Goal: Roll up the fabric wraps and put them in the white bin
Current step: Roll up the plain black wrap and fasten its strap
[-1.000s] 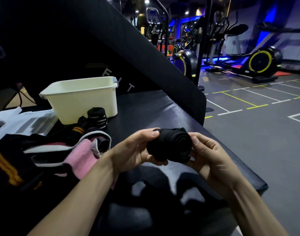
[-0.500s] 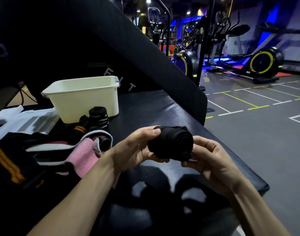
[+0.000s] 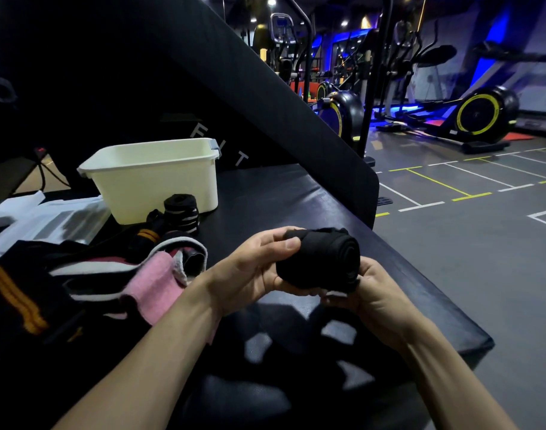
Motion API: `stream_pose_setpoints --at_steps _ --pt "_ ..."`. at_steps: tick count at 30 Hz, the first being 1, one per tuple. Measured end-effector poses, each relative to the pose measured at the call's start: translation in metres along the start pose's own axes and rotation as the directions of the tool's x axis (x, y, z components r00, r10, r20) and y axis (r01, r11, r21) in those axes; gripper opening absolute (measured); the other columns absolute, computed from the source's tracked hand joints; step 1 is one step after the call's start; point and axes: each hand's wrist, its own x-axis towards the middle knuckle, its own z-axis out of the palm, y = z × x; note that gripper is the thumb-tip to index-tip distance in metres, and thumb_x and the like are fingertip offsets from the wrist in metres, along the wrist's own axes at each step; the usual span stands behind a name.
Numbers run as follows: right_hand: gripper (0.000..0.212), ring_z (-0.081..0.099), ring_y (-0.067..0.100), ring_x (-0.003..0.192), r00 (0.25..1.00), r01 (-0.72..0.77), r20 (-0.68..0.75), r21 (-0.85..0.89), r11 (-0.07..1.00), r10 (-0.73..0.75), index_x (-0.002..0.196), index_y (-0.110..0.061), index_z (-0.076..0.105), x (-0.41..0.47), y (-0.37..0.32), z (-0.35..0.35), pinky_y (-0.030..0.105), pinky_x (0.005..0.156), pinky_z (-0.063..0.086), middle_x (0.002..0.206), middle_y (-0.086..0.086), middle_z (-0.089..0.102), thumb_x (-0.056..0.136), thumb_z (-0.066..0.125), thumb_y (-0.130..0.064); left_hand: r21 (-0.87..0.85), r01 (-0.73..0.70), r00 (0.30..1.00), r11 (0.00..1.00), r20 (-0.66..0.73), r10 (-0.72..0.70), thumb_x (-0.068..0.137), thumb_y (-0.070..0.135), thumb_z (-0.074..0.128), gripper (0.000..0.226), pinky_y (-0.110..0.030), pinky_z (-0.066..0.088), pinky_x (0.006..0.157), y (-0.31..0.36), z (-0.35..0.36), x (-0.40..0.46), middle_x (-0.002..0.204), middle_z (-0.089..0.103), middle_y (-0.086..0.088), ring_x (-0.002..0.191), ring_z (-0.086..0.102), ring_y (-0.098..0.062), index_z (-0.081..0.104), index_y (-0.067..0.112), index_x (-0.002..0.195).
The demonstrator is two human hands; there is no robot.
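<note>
Both hands grip one rolled black wrap (image 3: 320, 259) above the black mat (image 3: 296, 200): left hand (image 3: 250, 271) thumb on top, right hand (image 3: 369, 293) cupped beneath its end. White bin (image 3: 153, 178) sits beyond the left hand (striped roll (image 3: 181, 212) touching its front wall).

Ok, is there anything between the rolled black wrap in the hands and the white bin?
Nothing solid blocks it. The black wrap is held up in both hands, and the white bin sits open-topped, farther back and to the left. A striped roll stands against the bin's front wall, low enough to pass over.
</note>
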Motion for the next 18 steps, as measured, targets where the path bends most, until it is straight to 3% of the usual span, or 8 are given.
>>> stream_pose_setpoints --at_steps 2,5,7,8,10,12,14,18 --pt "0.013 0.062 0.023 0.079 1.0 -0.019 -0.008 0.051 0.999 0.019 0.096 -0.001 0.072 0.002 -0.001 0.001 0.026 0.065 0.054 0.085 0.013 0.068 0.083 0.07 -0.002 0.008 -0.019 0.998 1.0 -0.057 0.019 0.089 0.035 0.074 0.07 -0.032 0.063 0.069 0.0 -0.001 0.003 0.112 0.065 -0.026 0.088 0.074 -0.032 0.048 -0.012 0.135" --pt "0.01 0.063 0.016 0.067 0.99 0.005 -0.141 0.126 0.992 0.012 0.095 -0.004 0.07 0.002 0.0 0.005 0.023 0.056 0.053 0.085 0.012 0.067 0.085 0.068 -0.006 0.001 -0.024 0.975 1.0 -0.219 0.024 0.092 0.032 0.065 0.047 -0.03 0.062 0.066 0.0 -0.001 0.007 0.11 0.066 -0.021 0.084 0.074 -0.03 0.056 -0.002 0.123" --pt "0.002 0.061 0.016 0.061 0.955 0.103 -0.275 -0.044 0.994 -0.111 0.089 -0.004 0.066 0.001 0.002 0.008 0.024 0.052 0.05 0.077 0.009 0.066 0.09 0.068 -0.003 0.006 -0.015 0.951 1.0 -0.31 0.016 0.09 0.034 0.066 0.043 -0.028 0.061 0.062 0.0 -0.002 0.009 0.107 0.068 -0.018 0.079 0.075 -0.033 0.055 0.005 0.119" --pt "0.008 0.06 0.016 0.057 0.919 0.155 -0.333 -0.183 0.971 -0.209 0.085 -0.007 0.066 0.001 0.005 0.009 0.027 0.051 0.05 0.072 0.007 0.065 0.091 0.069 -0.003 0.019 -0.011 0.942 1.0 -0.335 0.016 0.09 0.036 0.068 0.043 -0.028 0.06 0.06 0.0 -0.002 0.009 0.105 0.069 -0.017 0.076 0.074 -0.034 0.055 0.006 0.118" --pt "0.015 0.062 0.019 0.052 0.825 0.225 -0.388 -0.441 0.869 -0.411 0.078 -0.017 0.064 -0.001 0.007 0.011 0.034 0.05 0.05 0.064 0.003 0.065 0.09 0.074 -0.016 0.051 -0.018 0.926 0.999 -0.375 0.036 0.091 0.038 0.073 0.042 -0.029 0.06 0.058 0.001 -0.003 0.01 0.102 0.07 -0.017 0.073 0.074 -0.035 0.055 0.008 0.114" --pt "0.018 0.063 0.021 0.053 0.734 0.268 -0.384 -0.593 0.759 -0.56 0.076 -0.023 0.062 -0.006 0.005 0.016 0.037 0.051 0.052 0.062 -0.001 0.064 0.086 0.074 -0.033 0.082 -0.029 0.906 0.996 -0.42 0.061 0.086 0.037 0.074 0.042 -0.03 0.059 0.056 0.002 -0.003 0.009 0.1 0.07 -0.017 0.069 0.073 -0.036 0.054 0.008 0.109" --pt "0.015 0.064 0.016 0.058 0.679 0.324 -0.331 -0.665 0.673 -0.655 0.082 -0.025 0.065 -0.01 0.0 0.024 0.035 0.053 0.053 0.071 -0.005 0.065 0.087 0.078 -0.028 0.141 -0.02 0.892 0.99 -0.445 0.082 0.081 0.035 0.075 0.04 -0.033 0.06 0.055 0.001 -0.003 0.009 0.098 0.069 -0.015 0.069 0.073 -0.036 0.056 0.009 0.105" --pt "0.015 0.065 0.01 0.065 0.647 0.298 -0.262 -0.778 0.554 -0.716 0.093 -0.024 0.067 -0.008 0.0 0.029 0.034 0.055 0.055 0.087 -0.013 0.065 0.085 0.08 -0.026 0.237 -0.024 0.879 0.971 -0.457 0.133 0.076 0.033 0.081 0.044 -0.039 0.061 0.059 -0.006 -0.004 0.01 0.094 0.067 -0.011 0.072 0.074 -0.033 0.056 0.007 0.102"
